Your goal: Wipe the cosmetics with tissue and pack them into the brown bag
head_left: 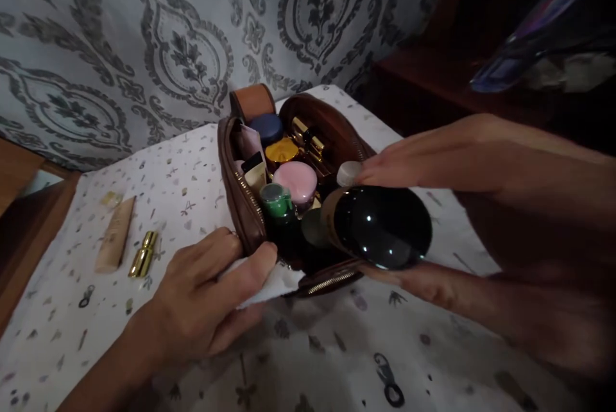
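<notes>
A brown zippered toiletry bag (230, 165) stands unzipped on the cloth. My left hand (206, 293) pinches the bag's near left rim together with a white tissue or cloth (276, 282). In my right hand (433, 206), fingers and thumb close round a dark bottle (385, 226) with a glossy black end towards me; its far end points into the bag. Inside sit a green-capped container (276, 200), a pink round-lidded jar (296, 181), a gold-lidded jar (282, 150), a dark blue lid (267, 128) and a whitish cap (349, 173).
Left of the bag lie a beige tube (115, 235), a small gold bottle (143, 255) and a small yellowish packet (111, 199). Patterned wallpaper (192, 59) rises behind the white printed tablecloth (312, 360). Dark wooden furniture (409, 88) stands at the back right.
</notes>
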A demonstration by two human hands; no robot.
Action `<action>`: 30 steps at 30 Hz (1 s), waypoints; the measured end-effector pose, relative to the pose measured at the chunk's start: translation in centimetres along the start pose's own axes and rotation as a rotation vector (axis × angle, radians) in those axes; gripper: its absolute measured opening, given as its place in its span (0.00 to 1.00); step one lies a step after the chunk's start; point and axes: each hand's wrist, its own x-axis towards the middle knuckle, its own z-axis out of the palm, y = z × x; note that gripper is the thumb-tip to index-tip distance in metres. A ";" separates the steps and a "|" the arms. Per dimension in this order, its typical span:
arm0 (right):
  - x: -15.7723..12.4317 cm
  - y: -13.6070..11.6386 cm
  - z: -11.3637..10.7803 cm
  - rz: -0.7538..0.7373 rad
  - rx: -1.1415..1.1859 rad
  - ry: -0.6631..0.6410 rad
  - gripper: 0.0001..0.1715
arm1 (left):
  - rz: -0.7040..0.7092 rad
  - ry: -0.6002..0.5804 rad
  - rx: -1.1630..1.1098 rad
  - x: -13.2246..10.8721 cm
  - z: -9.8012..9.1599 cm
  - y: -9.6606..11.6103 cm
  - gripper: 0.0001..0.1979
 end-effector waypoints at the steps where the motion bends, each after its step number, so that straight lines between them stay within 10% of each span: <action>1: 0.2 0.1 0.0 -0.030 -0.088 -0.019 0.21 | -0.008 -0.001 -0.026 -0.1 0.2 -0.1 0.18; 7: 0.8 -0.1 0.9 -0.122 -0.277 -0.213 0.17 | -0.069 0.050 -0.111 -0.9 1.0 0.2 0.19; 15: 1.2 -0.6 2.4 0.058 -0.070 -0.321 0.09 | -0.056 0.161 -0.124 -0.9 1.7 0.5 0.19; 30: 5.2 -4.2 3.2 0.277 -0.402 -0.718 0.06 | -0.065 0.255 -0.208 -1.3 2.2 1.0 0.15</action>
